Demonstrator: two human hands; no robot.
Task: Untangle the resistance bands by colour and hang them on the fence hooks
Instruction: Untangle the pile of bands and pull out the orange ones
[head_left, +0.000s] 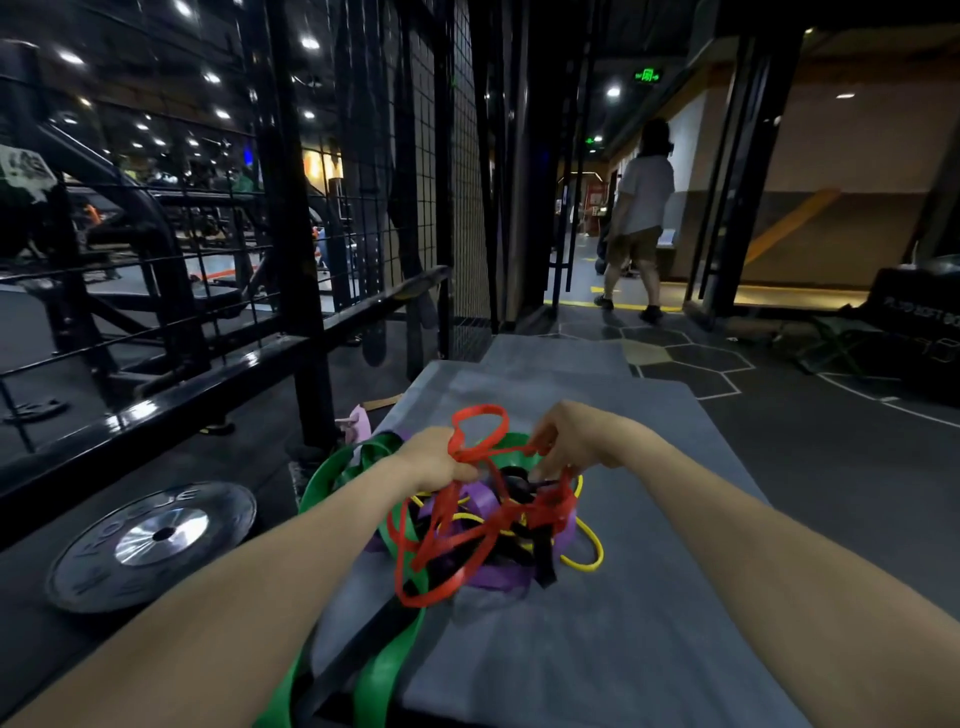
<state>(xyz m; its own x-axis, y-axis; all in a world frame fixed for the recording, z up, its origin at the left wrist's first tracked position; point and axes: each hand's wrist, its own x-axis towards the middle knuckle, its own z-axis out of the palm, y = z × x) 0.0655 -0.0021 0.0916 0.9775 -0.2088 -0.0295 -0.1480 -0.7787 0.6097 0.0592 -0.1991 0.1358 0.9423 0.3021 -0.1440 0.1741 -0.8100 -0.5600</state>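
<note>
A tangled heap of resistance bands lies on a grey mat (649, 597) in front of me: red band (457, 540), green band (337, 470), purple band (483, 501), yellow band (589, 548) and black band (543, 558). My left hand (434, 460) grips a bunch of red band loops, lifted above the heap. My right hand (569, 441) pinches the red band on the other side, fingers pointing down into the pile. The black wire fence (363, 197) stands at the left, with dark straps hanging on it. I cannot make out the hooks.
A round weight plate (156, 540) lies on the floor at the left, beside a black metal rail (218, 384). A person (636, 218) walks away down the corridor ahead. A black soft box (919, 322) stands at the right. A pink object (358, 423) sits by the mat.
</note>
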